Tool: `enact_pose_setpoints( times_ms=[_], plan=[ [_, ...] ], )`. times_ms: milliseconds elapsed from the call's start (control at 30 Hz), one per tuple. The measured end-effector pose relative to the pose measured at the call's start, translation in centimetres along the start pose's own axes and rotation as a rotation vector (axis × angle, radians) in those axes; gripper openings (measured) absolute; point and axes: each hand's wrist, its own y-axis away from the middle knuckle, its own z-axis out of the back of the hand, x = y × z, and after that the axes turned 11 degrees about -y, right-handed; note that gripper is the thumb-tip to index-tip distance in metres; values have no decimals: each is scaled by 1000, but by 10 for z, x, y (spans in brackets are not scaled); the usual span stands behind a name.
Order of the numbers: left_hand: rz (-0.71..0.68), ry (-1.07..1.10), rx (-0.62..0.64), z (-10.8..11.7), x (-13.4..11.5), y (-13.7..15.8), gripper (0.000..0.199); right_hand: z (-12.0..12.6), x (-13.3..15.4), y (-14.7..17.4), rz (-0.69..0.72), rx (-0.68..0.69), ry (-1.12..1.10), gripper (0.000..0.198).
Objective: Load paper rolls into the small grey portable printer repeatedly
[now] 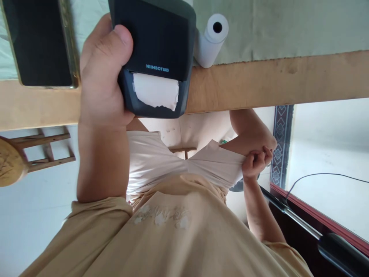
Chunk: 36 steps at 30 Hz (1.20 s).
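My left hand [105, 65] is wrapped around a dark label printer [155, 34], with its thumb lying on the printer's face. The printer is held over the front edge of the table, and a torn strip of white paper [157, 91] sticks out of its slot. Just right of the printer, a white paper roll [211, 41] with a dark core hole is partly hidden behind it. Down by my thigh, my right hand [258, 161] has its fingers curled, closed on the leg hem of my white shorts [213, 163], whose cloth creases toward it.
A smartphone [39, 42] with a dark screen lies at the table's left. Green cloth [302, 27] covers the wooden table [276, 80] up to near its front edge. A wooden stool [13, 161] is at lower left. A thin black cable [325, 174] runs at right beside a chair armrest [343, 250].
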Motion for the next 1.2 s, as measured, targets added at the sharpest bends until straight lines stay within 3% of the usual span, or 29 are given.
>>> enact_pose_setpoints(
  times_ms=[100,333,500,567,733,1000,1133,1200],
  plan=[
    [-41,34,96,-3,-3,0,57,-1,-8,1,22,-6,-7,52],
    [-16,-70,-29,5,-3,2,54,-8,-3,-5,38,9,-27,51],
    [16,-83,74,15,-5,8,52,-8,3,-5,24,24,-24,50],
    [34,-41,49,11,-7,9,49,-8,5,-5,22,29,-20,49],
    [76,23,-19,-9,-14,9,69,-9,8,-6,25,30,2,49],
    [66,24,165,-3,-12,6,61,-20,5,-5,-47,85,90,43],
    [33,-25,277,6,-10,6,24,-29,2,-7,-78,100,101,42],
    [44,-66,310,9,-10,6,16,-30,3,-9,-70,105,85,43]
  ],
)
